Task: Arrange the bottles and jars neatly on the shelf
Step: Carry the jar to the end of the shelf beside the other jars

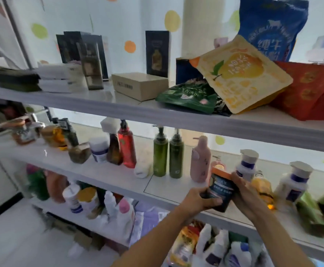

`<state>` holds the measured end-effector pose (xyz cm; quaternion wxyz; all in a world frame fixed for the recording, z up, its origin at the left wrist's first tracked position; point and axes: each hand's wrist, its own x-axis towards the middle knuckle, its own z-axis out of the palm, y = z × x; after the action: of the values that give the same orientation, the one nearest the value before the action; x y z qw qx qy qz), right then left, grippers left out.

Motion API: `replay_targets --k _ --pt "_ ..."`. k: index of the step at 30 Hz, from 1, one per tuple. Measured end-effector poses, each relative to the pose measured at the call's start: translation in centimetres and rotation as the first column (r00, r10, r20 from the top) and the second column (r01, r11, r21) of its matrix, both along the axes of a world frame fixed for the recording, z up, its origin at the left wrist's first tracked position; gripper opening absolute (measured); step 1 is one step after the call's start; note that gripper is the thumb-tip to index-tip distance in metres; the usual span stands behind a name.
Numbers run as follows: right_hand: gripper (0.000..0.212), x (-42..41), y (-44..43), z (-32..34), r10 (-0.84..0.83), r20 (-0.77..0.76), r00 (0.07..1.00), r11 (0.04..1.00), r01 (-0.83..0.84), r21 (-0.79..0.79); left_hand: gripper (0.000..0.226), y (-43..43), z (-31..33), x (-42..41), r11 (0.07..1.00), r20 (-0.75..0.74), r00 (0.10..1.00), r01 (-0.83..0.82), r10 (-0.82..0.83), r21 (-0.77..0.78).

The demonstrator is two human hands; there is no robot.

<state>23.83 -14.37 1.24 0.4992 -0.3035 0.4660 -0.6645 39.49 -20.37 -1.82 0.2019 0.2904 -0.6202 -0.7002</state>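
Standing on the middle shelf from the left: a red bottle, two green pump bottles, then a pink bottle. Just in front of the pink one, the left hand wraps the base of a dark jar with an orange lid, tilted over the shelf's front edge; the right hand grips its other side, beside white bottles
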Motion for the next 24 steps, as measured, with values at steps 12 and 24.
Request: replay_targets --k 12,24 --pt "0.106 22.1 -13.5 0.2 0.016 -0.016 1.000 0.999 -0.016 0.030 0.038 -12.9 0.3 21.9 0.998 -0.040 0.998 -0.054 0.055 0.029" --pt "0.107 32.6 -23.3 -0.1 0.106 -0.097 0.990 0.993 -0.100 0.069 0.038 -20.9 -0.5 32.3 0.978 -0.028 0.983 -0.175 0.179 0.116"
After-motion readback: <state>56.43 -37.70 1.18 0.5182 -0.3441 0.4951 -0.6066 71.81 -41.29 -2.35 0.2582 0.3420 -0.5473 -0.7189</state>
